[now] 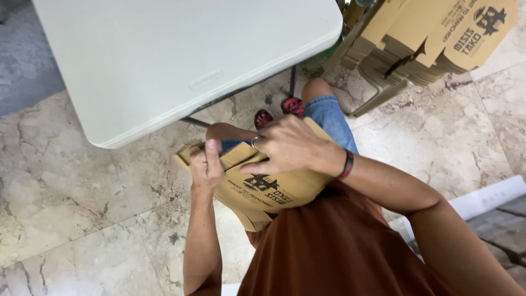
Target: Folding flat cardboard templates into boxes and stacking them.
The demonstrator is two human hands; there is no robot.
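Item: flat brown cardboard box blank [268, 189], on lap | left hand [207, 164]: clamped on its edge | right hand [287, 147]: pressing a flap down | status: partly folded, not yet formed | stock: stack of unfolded blanks [422, 44] beside white table [164, 60]

Single head view, steeply downward, close over lap, floor [82, 219].

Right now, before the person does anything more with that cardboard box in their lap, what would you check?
1. Left hand grips the cardboard box at its left edge: ok.
2. Right hand presses on the box's top flap: ok.
3. Box rests on the lap, not slipping: ok.
4. Flaps fully tucked in: cannot tell, the hands cover them.
5. Stack of flat boxes within reach: ok.
6. White table offers bare surface nearby: ok.
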